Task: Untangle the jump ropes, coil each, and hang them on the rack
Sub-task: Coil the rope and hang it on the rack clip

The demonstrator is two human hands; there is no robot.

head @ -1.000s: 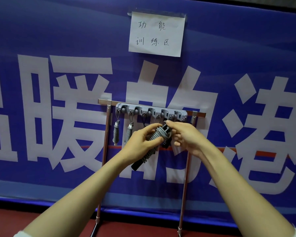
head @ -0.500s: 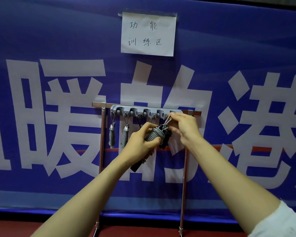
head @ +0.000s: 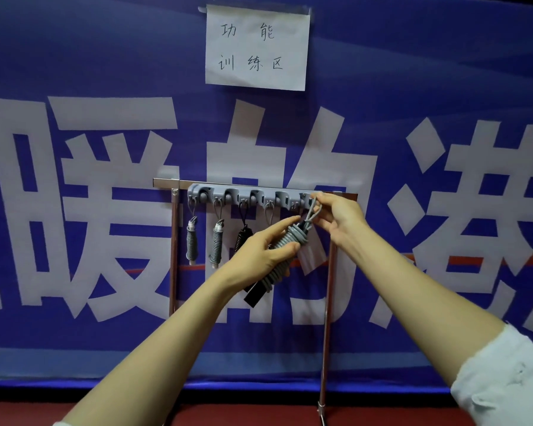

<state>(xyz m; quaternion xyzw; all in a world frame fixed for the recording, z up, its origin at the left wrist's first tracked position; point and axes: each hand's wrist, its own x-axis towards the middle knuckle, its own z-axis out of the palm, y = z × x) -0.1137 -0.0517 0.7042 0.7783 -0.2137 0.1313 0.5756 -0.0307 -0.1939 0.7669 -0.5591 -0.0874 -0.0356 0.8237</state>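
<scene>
Rope in work: grey jump rope point(head: 285, 245), wound in a tight coil round black handles point(head: 255, 295), held tilted in front of the rack point(head: 253, 196), just below its right end.
Left grip point(head: 259, 256): thumb and fingers wrapped round the middle of the coil, with the index finger lying straight along its top.
Right grip point(head: 339, 216): thumb and fingertips pinching the rope's free loop point(head: 313, 210) up at the last hook on the right. Cannot tell whether the loop is on the hook.
Rack detail: grey hook strip on a metal frame point(head: 328, 287) that stands against the banner point(head: 74, 56).
Hung on hooks, left to right: first grey coil point(head: 191, 241), second grey coil point(head: 216, 244), black coil point(head: 243, 238). The fourth hook carries a thin loop point(head: 270, 212), and what hangs from it is hidden behind the left grip.
Backdrop: blue banner with large white characters, with a handwritten paper sign point(head: 256, 47) taped above the rack.
Floor point(head: 259, 410): red.
Sleeve point(head: 505, 379): white, on the right forearm.
</scene>
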